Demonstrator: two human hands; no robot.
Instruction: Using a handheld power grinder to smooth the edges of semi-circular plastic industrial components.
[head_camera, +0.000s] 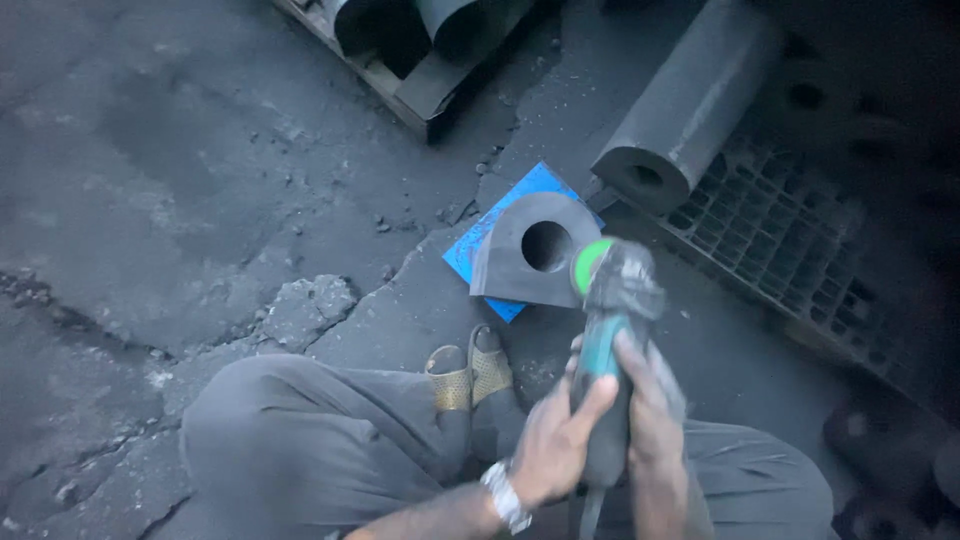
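Observation:
Both my hands grip a teal angle grinder (612, 330) with a green disc at its head. My left hand (555, 440), with a wristwatch, wraps the body from the left. My right hand (650, 410) holds it from the right. The grinder's disc is at the right edge of a dark metal block (515, 265) with a rounded top and a round hole. The block stands on a blue board (478, 240) on the floor. My feet in sandals (470, 372) rest just before the block.
A thick dark hollow cylinder (680, 110) lies at the upper right on a grid-like pallet (780, 240). More dark metal pieces sit on a wooden pallet (400, 80) at the top. The concrete floor (200, 200) is cracked and dusty.

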